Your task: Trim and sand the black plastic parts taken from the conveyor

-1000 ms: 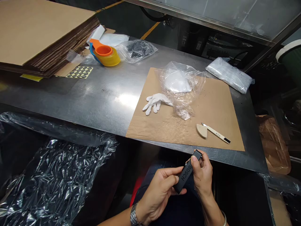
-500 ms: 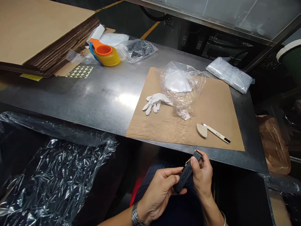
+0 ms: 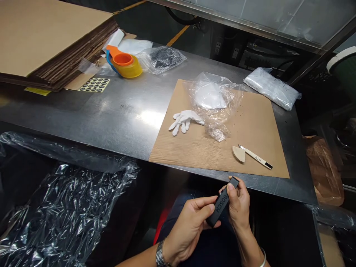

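A slim black bar marked BOSCH (image 3: 221,204) is held below the front edge of the metal table (image 3: 111,115), over my lap. My left hand (image 3: 186,230) grips its lower end with thumb and fingers closed. My right hand (image 3: 239,207) pinches its upper end, thumb pressed on the face. On the table lies a brown cardboard sheet (image 3: 258,126). It carries a white glove (image 3: 185,120), a crumpled clear plastic bag (image 3: 214,102), a small beige wedge (image 3: 238,153) and a white-handled knife marked A26 (image 3: 257,158).
A stack of cardboard sheets (image 3: 41,40) fills the far left, with a sticker sheet (image 3: 94,85), an orange and yellow tape dispenser (image 3: 125,65) and bagged dark parts (image 3: 162,57) beside it. Another clear bag (image 3: 271,88) lies far right. Crinkled plastic film (image 3: 63,211) hangs at lower left.
Both hands and the black bar have shifted very slightly; the grip is the same. Nothing on the table moved.
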{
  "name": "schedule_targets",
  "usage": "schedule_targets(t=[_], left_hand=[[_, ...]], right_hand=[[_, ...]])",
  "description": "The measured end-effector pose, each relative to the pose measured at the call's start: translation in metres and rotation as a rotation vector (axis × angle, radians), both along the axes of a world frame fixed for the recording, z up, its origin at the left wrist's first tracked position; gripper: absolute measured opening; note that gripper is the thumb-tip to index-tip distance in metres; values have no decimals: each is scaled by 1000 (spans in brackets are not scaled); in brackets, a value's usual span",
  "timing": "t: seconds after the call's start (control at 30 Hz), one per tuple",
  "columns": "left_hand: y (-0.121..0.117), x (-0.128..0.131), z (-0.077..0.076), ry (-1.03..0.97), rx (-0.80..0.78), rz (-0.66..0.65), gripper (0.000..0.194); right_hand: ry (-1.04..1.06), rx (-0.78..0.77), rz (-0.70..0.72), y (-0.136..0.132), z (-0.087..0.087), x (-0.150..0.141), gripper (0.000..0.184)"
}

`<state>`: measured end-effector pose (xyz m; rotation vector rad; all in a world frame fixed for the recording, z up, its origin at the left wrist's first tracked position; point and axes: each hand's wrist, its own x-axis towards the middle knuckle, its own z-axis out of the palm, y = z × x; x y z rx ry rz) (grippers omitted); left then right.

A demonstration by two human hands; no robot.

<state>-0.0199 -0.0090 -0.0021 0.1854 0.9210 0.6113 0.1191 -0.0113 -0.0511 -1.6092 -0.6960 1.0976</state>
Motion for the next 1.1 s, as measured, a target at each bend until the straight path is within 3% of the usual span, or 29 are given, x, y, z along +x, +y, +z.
schedule_targets(t=[0.3,0.47,0.6,0.7,0.8,0.9,1.0,1.1], left_hand=[[0,-9,9,-168,52,-80,38],[0,-11,3,-126,109,-108,43],[0,-8,-9,22,271,-135,52],[1,-6,-15,-18,399,-152,53],[4,-8,-18,-130,405,-148,36],[8,-10,-18,-145,356,-134,37],[18,-13,-21,16,410,-113,44],[35,-15,-30,444,680,-85,48]], right_hand=[[166,-47,-5,6,4,-1,37],[133,-33,-20,6,3,-1,38],[-127,-26,50,5,8,-3,39],[-379,-19,135,8,15,-8,40],[-453,-43,196,16,21,-12,41],[-513,-14,325,31,23,-10,42],[-604,48,428,60,21,-6,42],[-748,78,471,102,19,-3,41]])
